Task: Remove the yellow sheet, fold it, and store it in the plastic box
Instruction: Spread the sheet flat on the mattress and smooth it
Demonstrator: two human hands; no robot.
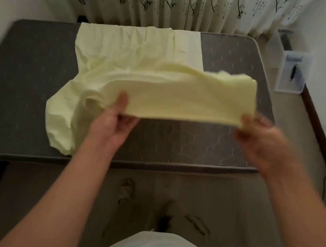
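Left hand (116, 118) and right hand (258, 134) each pinch a near corner of the pale yellow cotton sheet (136, 63), lifting that edge off the dark grey mattress (196, 143), likely to fold it over; clear plastic box (291, 73) waits far right.

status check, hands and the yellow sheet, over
Left hand and right hand each grip the near folded edge of the yellow sheet. Rest bunched on the mattress. Plastic box far right, path clear.
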